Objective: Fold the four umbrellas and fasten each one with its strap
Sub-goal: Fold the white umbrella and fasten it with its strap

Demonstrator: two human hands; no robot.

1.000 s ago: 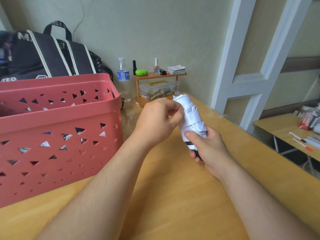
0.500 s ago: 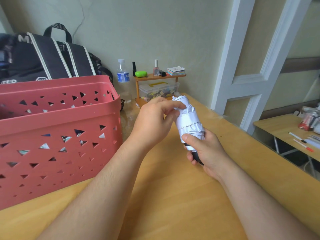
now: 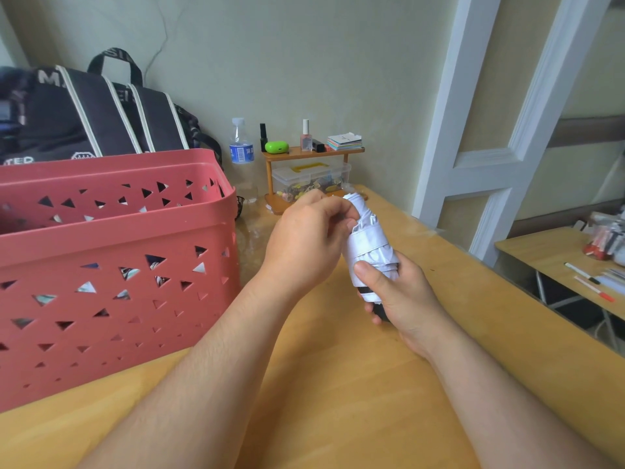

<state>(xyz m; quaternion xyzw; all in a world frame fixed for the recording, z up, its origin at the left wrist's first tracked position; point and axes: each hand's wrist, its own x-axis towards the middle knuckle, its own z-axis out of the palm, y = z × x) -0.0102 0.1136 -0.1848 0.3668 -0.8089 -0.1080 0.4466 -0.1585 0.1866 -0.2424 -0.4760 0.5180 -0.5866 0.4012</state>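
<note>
A small folded white umbrella (image 3: 370, 245) with a black handle stands tilted above the wooden table (image 3: 338, 401). My right hand (image 3: 402, 299) grips its lower end and handle, thumb pressed on the white fabric. My left hand (image 3: 307, 245) is curled against the umbrella's upper left side, fingertips pinching the fabric or strap near the top. A white strap band (image 3: 368, 236) runs around the umbrella's middle. Through the holes of the red basket (image 3: 111, 265) on the left I see patterned fabric, its shape unclear.
A black bag (image 3: 84, 116) stands behind the basket. At the back are a water bottle (image 3: 241, 154) and a small wooden shelf (image 3: 313, 152) with bottles, cards and a clear box. A second table (image 3: 554, 258) with pens is at the right.
My left hand has shifted slightly down the umbrella's upper side. The strap band now lies wrapped around the middle. My right hand keeps its grip, lower in view.
</note>
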